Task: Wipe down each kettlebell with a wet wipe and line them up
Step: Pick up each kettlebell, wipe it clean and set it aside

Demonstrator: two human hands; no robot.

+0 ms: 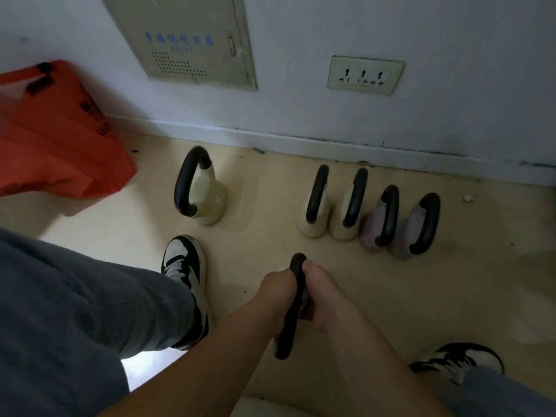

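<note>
Low in the middle, a kettlebell's black handle (293, 314) sits between both my hands; its body is hidden under them. My left hand (278, 291) curls around the handle from the left. My right hand (323, 296) grips it from the right, thumb on the top of the handle. A pale scrap (305, 296) shows between that palm and the handle; I cannot tell if it is the wipe. By the wall, two cream kettlebells (316, 218) (346, 221) and two mauve ones (376, 230) (410, 236) stand side by side. A larger pale green kettlebell (210, 200) stands apart to their left.
An orange plastic bag (57, 136) lies on the floor at the left. My black-and-white shoes (186, 272) (460, 365) flank the held kettlebell. The white wall carries a metal panel (186, 40) and a socket plate (365, 75). The floor is beige.
</note>
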